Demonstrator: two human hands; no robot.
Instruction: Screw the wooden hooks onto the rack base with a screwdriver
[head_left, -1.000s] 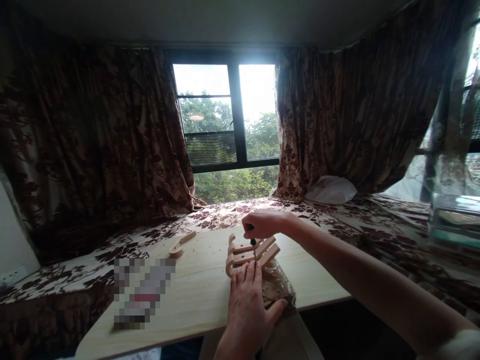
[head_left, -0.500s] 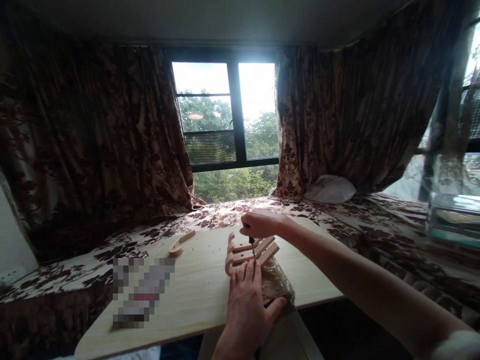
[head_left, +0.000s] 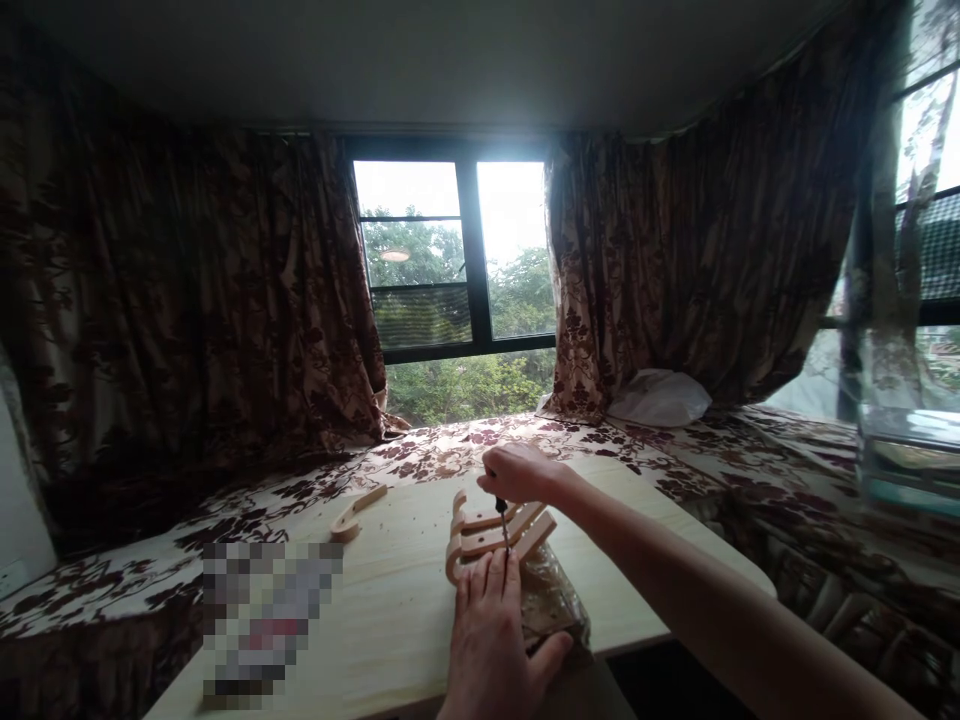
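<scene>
Several curved wooden pieces (head_left: 480, 542) lie side by side on a plastic-wrapped brown package (head_left: 556, 600). My right hand (head_left: 521, 472) is closed round the dark handle of a screwdriver (head_left: 504, 520), held upright with its shaft pointing down at the pieces. Pressed flat on the nearest wooden piece, my left hand (head_left: 491, 622) has its fingertips beside the screwdriver's tip and its thumb spread over the package. The tip itself is hidden at the fingertips.
A pale wooden board (head_left: 390, 620) bears the work. One curved wooden piece (head_left: 356, 515) lies at its far left, near a pixelated item (head_left: 274, 625). Beyond are a flowered cover (head_left: 442, 445), a white bag (head_left: 660, 397) and a clear box (head_left: 907, 455).
The whole view has shifted, with the scene sitting lower in the picture. Both hands keep nearly the same places on the screwdriver and the wooden pieces.
</scene>
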